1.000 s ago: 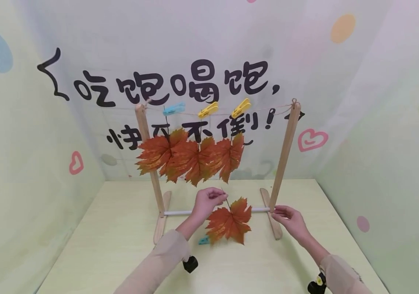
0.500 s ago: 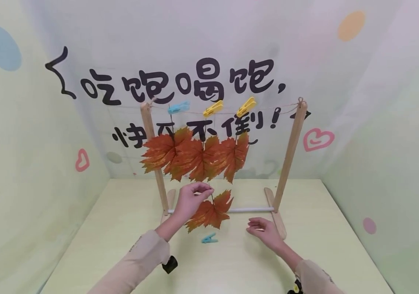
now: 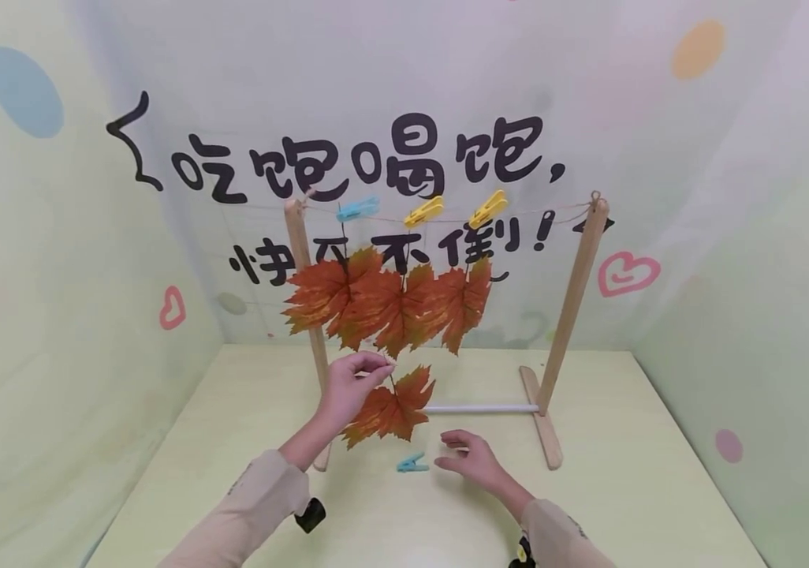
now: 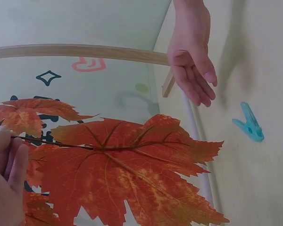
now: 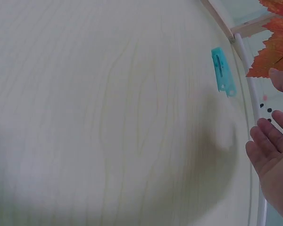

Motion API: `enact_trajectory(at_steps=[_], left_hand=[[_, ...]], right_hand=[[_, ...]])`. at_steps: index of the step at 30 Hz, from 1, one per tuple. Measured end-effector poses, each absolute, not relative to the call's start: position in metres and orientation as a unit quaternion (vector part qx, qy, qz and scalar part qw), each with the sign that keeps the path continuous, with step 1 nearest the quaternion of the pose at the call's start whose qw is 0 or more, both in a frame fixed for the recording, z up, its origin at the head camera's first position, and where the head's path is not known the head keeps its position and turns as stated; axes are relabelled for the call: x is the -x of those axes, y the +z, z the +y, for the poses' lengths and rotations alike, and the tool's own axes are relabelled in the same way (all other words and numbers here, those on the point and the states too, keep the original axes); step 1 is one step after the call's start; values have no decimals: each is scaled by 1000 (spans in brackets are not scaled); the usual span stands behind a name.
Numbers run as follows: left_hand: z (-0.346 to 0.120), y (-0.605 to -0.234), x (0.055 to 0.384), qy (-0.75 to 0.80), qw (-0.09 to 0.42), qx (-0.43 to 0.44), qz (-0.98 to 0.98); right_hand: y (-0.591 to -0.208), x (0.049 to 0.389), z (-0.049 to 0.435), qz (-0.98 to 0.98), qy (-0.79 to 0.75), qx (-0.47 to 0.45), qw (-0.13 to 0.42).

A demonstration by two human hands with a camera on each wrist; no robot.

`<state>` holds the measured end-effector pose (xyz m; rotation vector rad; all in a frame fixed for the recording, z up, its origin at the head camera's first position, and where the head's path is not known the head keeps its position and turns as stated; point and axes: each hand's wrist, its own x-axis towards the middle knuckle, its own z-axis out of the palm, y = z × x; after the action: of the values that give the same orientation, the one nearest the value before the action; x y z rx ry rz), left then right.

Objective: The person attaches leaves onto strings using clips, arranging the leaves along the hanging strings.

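Note:
My left hand [image 3: 349, 388] pinches the stem of an orange-red artificial maple leaf [image 3: 393, 409], which hangs below the fingertips in front of the rack's lower rod. In the left wrist view this leaf [image 4: 127, 165] spreads broad and close, its stem between thumb and fingers. A blue clothespin [image 3: 413, 463] lies on the table, just left of my right hand [image 3: 471, 459]. That hand hovers with loosely bent fingers and holds nothing; a gap separates it from the clothespin [image 5: 223, 71] in the right wrist view.
A wooden rack [image 3: 575, 300] carries a string between its posts. One blue clothespin [image 3: 358, 209] and two yellow clothespins [image 3: 424, 211] hold three similar leaves [image 3: 400, 308] on it. A white rod [image 3: 482, 409] joins the feet on the pale table [image 3: 631, 489].
My left hand has moved left with the leaf, uncovering the blue clothespin on the table. My right hand has left the right post and come leftward, close to that clothespin.

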<state>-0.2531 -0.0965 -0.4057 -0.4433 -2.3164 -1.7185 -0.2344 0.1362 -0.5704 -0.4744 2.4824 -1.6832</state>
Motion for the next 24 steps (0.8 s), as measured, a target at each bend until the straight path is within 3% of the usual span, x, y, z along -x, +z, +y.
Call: enact_trajectory(at_steps=[14,24], left_hand=[[-101,-379,230,-581,105,126,-797],[-112,-410,248,-585,98,141,-793]], right_hand=[[-587,238,110,849,-487,197,52],[-589,241,103,859,-470,198,39]])
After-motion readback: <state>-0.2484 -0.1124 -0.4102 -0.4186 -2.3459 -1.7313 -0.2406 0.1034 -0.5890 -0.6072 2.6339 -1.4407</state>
